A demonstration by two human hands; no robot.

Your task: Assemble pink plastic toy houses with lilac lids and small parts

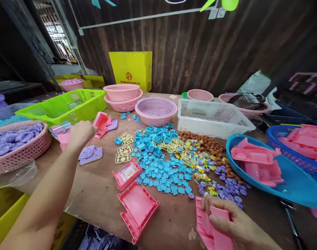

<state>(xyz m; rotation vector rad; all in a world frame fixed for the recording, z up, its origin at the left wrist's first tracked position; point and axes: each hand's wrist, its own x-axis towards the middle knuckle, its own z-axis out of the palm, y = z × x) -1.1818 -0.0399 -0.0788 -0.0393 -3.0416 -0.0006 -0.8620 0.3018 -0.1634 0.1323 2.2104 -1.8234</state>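
My right hand (pixel 226 215) is closed round a pink plastic part (pixel 221 229) at the lower right, thumb on its face. My left hand (pixel 82 133) reaches to the left side of the table among pink plastic pieces (pixel 101 123) and flat purple pieces (pixel 91 154). Its fingers look curled, but what is in them is hidden behind the hand. Between the hands lie a pink tray-like frame (pixel 139 208) and a smaller pink part with a printed sticker (pixel 127 173). Behind them spreads a heap of small blue pieces (pixel 166 173).
Beige sprues (pixel 123 153), brown pieces (pixel 207 144) and purple discs (pixel 231 191) surround the heap. A blue basin (pixel 299 184) of pink parts stands right. White (pixel 213 119) and green crates (pixel 62 104), a purple basket (pixel 156 118) and a yellow box (pixel 131 71) stand behind.
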